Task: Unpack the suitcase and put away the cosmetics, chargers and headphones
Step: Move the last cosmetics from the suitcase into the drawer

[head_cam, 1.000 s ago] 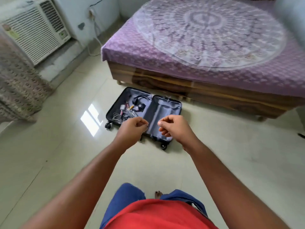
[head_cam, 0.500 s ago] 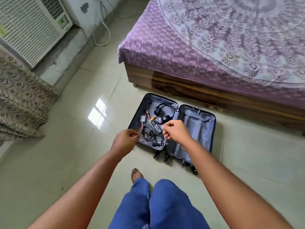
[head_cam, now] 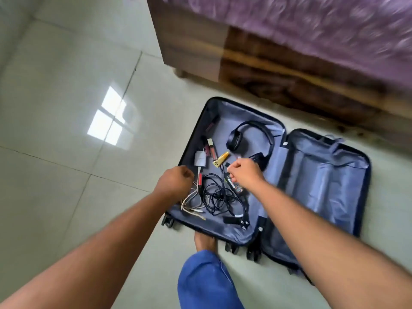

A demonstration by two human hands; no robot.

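Observation:
An open dark suitcase [head_cam: 316,188] with grey lining lies flat on the floor beside the bed. Its left half holds black headphones [head_cam: 234,141], a white charger [head_cam: 200,159], lip gloss tubes [head_cam: 211,148], a small yellow tube [head_cam: 220,161], a tangled black cable [head_cam: 219,196] and white cables [head_cam: 192,204]. The right half looks empty. My left hand [head_cam: 176,181] hovers over the left edge, fingers curled, holding nothing I can see. With its fingers curled too, my right hand [head_cam: 244,172] hangs over the middle of the left half, just below the headphones.
A wooden bed frame [head_cam: 278,70] with a purple cover [head_cam: 334,25] runs along the top right, close behind the suitcase. Pale tiled floor [head_cam: 66,152] spreads to the left. My bare foot [head_cam: 205,241] and blue trouser leg [head_cam: 207,284] are at the suitcase's near edge.
I have stepped up to the suitcase and leaned over it, so it fills far more of the view. Both hands have come down over its left half, still curled.

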